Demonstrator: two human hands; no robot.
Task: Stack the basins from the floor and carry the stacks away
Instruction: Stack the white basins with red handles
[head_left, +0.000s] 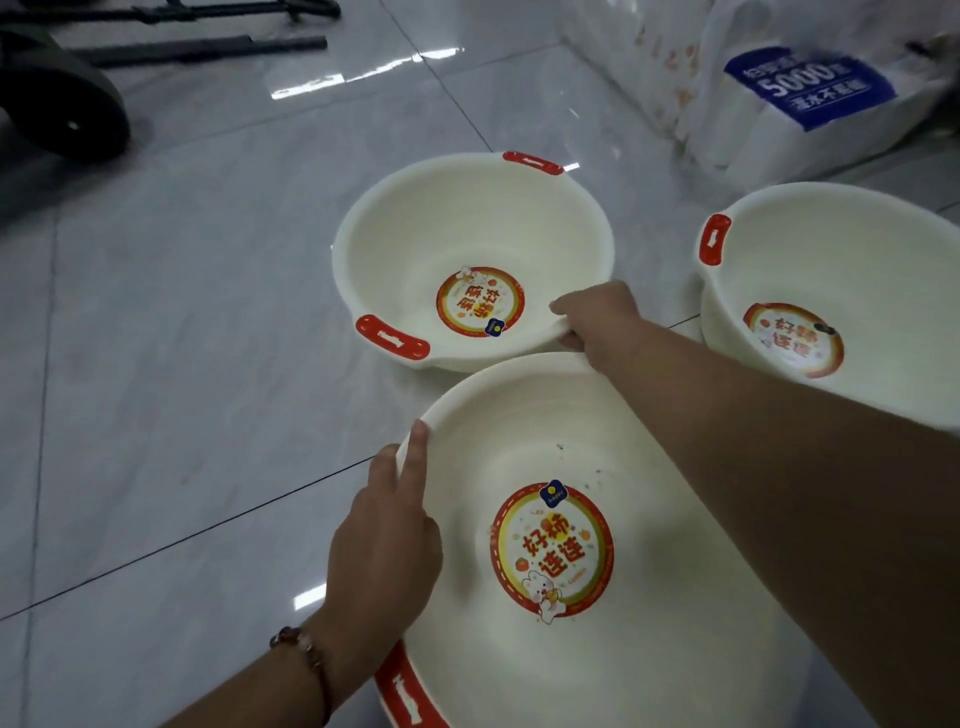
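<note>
Three white basins with red handles and round red stickers inside are on the tiled floor. The near basin (519, 431) is tilted toward me; my left hand (387, 530) grips its left rim, thumb over the edge. The middle basin (415, 228) sits just beyond it, and my right hand (597, 319) grips its near-right rim, fingers curled over the edge. A third basin (831, 244) stands at the right, untouched, partly cut off by the frame edge.
Packs of white tissue in plastic wrap with a blue label (810, 88) lie at the back right. A black wheel and dark frame bars (62, 98) stand at the back left. Glossy grey floor tiles (182, 312) stretch to the left.
</note>
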